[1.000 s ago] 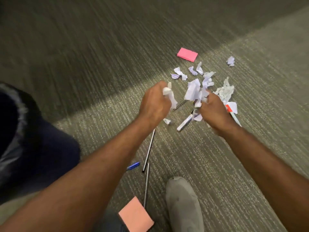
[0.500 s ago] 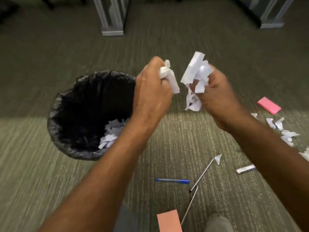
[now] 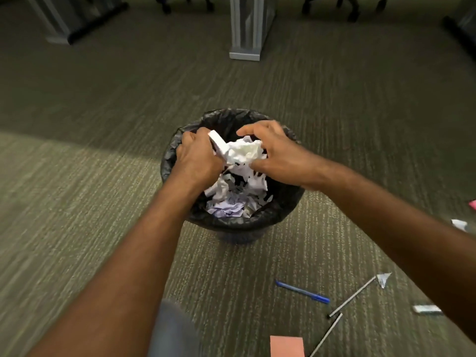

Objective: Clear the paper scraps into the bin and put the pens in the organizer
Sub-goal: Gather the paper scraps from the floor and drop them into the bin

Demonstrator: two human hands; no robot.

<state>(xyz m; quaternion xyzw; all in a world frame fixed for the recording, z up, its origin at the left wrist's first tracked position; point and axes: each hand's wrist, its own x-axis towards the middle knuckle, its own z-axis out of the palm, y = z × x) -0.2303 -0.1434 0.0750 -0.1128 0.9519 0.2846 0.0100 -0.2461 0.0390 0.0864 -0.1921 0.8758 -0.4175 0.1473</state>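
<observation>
A round bin (image 3: 231, 224) lined with a black bag stands on the carpet, with white paper scraps (image 3: 226, 202) piled inside. Both hands hover over its mouth. My left hand (image 3: 198, 157) is closed around a wad of white paper scraps (image 3: 219, 145). My right hand (image 3: 273, 153) has its fingers spread, with crumpled white scraps (image 3: 246, 150) falling from under it. On the carpet to the lower right lie a blue pen (image 3: 302, 292), two thin grey pens (image 3: 351, 297) (image 3: 327, 334) and a white pen (image 3: 427, 309). The organizer is not in sight.
An orange sticky-note pad (image 3: 287, 346) lies at the bottom edge. A small paper scrap (image 3: 383, 279) rests by the grey pen, another (image 3: 459, 224) at the right edge. A grey desk leg (image 3: 248, 29) and chair bases stand beyond the bin.
My view and both hands swung left from the scrap pile to above the bin. The right hand has opened and its scraps are dropping in; the left still holds its wad.
</observation>
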